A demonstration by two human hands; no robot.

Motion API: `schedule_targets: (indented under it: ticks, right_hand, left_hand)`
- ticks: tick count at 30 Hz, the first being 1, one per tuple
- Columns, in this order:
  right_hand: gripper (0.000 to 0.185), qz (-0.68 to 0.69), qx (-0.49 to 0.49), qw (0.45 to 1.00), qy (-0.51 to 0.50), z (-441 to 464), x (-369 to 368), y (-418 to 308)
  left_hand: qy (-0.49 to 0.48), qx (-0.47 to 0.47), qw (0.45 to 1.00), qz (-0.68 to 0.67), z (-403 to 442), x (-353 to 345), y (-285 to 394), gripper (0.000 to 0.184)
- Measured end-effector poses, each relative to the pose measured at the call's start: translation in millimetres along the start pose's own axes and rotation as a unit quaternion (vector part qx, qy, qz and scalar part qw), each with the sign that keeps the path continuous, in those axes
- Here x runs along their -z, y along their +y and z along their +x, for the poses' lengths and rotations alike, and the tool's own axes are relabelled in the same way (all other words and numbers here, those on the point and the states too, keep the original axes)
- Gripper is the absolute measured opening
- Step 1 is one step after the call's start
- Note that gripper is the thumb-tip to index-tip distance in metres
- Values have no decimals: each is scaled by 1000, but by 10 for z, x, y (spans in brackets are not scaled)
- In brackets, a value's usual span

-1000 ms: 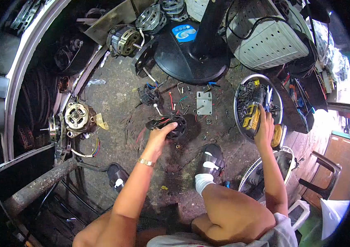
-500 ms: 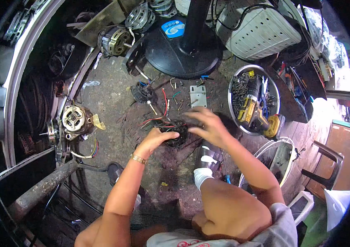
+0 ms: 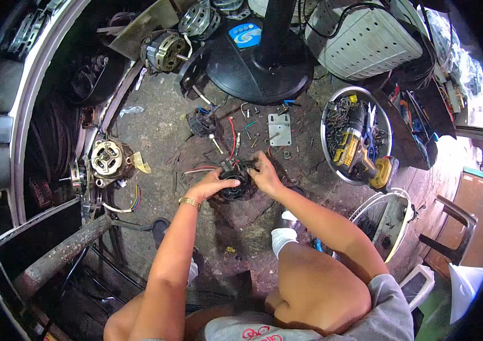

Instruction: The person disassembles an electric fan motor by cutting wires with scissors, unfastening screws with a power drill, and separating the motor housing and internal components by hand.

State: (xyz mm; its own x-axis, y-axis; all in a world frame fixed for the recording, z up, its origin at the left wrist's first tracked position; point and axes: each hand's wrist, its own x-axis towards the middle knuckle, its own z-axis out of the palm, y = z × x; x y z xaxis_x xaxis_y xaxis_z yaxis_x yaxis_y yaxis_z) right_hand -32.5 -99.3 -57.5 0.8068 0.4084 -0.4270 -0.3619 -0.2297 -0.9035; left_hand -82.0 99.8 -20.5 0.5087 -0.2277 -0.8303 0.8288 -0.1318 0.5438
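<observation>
Black, round and trailing wires, a motor-like part (image 3: 232, 193) sits between the two bare hands at the centre of the frame, low over the dark-stained grey floor (image 3: 162, 122); whether it rests there cannot be told. The left hand (image 3: 212, 184), with a gold-coloured metal wristwatch (image 3: 190, 202) above it, is closed around the part's left side, thumb laid across the top and the other fingers mostly hidden. What has changed is the right hand (image 3: 266, 176): a second ago it was at the yellow-and-black cordless drill (image 3: 348, 149) on the right, half a second ago it was spread out beside the part, and now its thumb and bent fingers come close together at the part's upper right edge. Whether they pinch a wire or the housing itself is too dark to tell. The drill now lies untouched in the silver-rimmed round bowl (image 3: 323, 135) full of small dark metal pieces, next to blue-handled scissors (image 3: 371, 129), so the work in hand seems to be fingerwork by both hands rather than drilling. Thin red and white wires (image 3: 200, 169) stick out left of the part. Just above it in the frame lie loose screws and a pale rectangular metal plate with holes (image 3: 279, 135); a small dark motor with a shaft (image 3: 199, 123) lies to the upper left.
</observation>
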Motion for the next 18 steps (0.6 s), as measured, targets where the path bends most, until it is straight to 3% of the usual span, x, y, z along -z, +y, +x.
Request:
schedule_targets:
  ticks: [5, 7, 8, 9, 10, 11, 12, 15, 17, 18]
  right_hand:
    - [43, -77, 110, 982, -136, 123, 132, -195]
    - [44, -281, 142, 928, -197, 175, 149, -308]
    - [31, -265, 67, 933, -235, 166, 153, -496]
    - [31, -264, 67, 933, -235, 159, 122, -395]
    - [26, -32, 23, 987, -157, 157, 62, -195]
    - [21, 202, -25, 977, -69, 104, 7, -137]
    - [17, 344, -94, 934, -26, 39, -19, -80]
    - [22, 433, -105, 893, 54, -48, -110, 13]
    - [23, 422, -113, 898, 47, -26, -43, 9]
    - [22, 342, -131, 929, 56, 1, -24, 28]
  left_hand:
    - [24, -76, 996, 38, -115, -104, 13, 77]
    - [31, -89, 990, 109, -43, -99, -47, 78]
    - [30, -89, 990, 109, -54, -119, -60, 78]
    - [34, -118, 990, 63, -90, -138, -87, 76]
    - [38, -148, 988, 18, -133, -139, -61, 74]
    - [39, -147, 988, 19, -168, -138, -19, 74]
    - [35, -155, 987, 1, -187, -141, 31, 74]
    - [68, -187, 978, 67, -56, -144, -44, 72]
    - [187, -134, 951, 206, -158, -259, 146, 67]
    - [186, -136, 951, 208, -208, -294, 206, 67]
